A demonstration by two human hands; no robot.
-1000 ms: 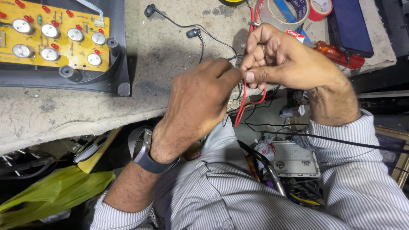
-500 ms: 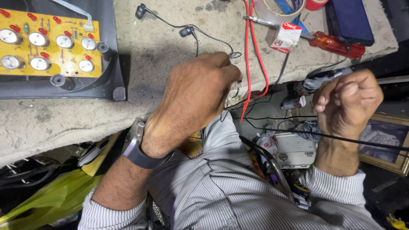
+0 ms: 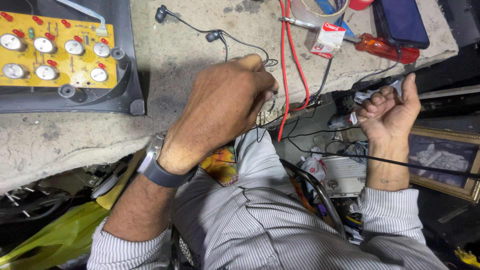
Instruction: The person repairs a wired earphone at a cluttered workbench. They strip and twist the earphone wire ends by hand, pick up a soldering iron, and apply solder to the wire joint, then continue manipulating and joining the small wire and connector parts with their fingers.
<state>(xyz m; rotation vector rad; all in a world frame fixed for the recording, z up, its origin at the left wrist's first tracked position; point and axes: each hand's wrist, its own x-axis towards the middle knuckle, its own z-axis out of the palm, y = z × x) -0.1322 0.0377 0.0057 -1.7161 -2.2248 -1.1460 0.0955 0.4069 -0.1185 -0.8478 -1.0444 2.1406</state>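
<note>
The left hand [image 3: 227,107], a watch on its wrist, was curled shut over the front edge of the rough grey desk [image 3: 180,65], pinching the red wires [image 3: 290,60] and thin black wires hanging there. Well apart to the right, the right hand [image 3: 387,112] was closed on a small grey tool [image 3: 372,92] off the desk edge. A yellow circuit board [image 3: 55,50] lay far left, and an orange-handled screwdriver [image 3: 380,47] lay near the desk's right end.

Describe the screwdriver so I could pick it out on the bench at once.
Look at the far right corner of the grey workbench, beside the dark phone. The screwdriver lies there beside a small carton; only it has a translucent orange handle.
</note>
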